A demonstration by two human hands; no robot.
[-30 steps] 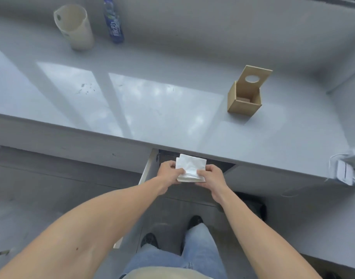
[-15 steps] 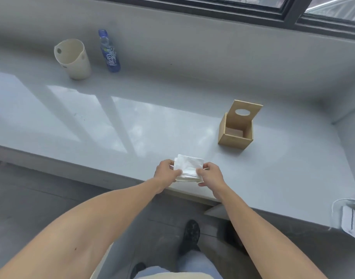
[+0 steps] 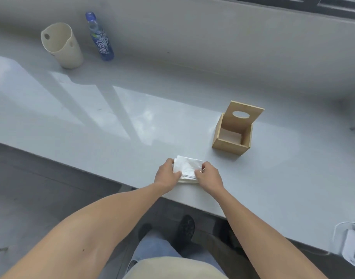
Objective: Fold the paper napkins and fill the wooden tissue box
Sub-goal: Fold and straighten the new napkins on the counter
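A stack of white paper napkins rests on the grey counter close to its front edge. My left hand grips the stack's left side and my right hand grips its right side. The wooden tissue box stands upright to the right and a little farther back, apart from my hands. Its lid with an oval hole is raised at the back, and the inside looks bare.
A cream plastic container and a blue drink bottle stand at the back left by the wall. A white charger with a cable lies at the counter's right front. The floor and my shoes show below the edge.
Both hands carried the napkin stack up from the open drawer below the counter and onto the countertop. The view tilted upward, then dropped closer to the counter.
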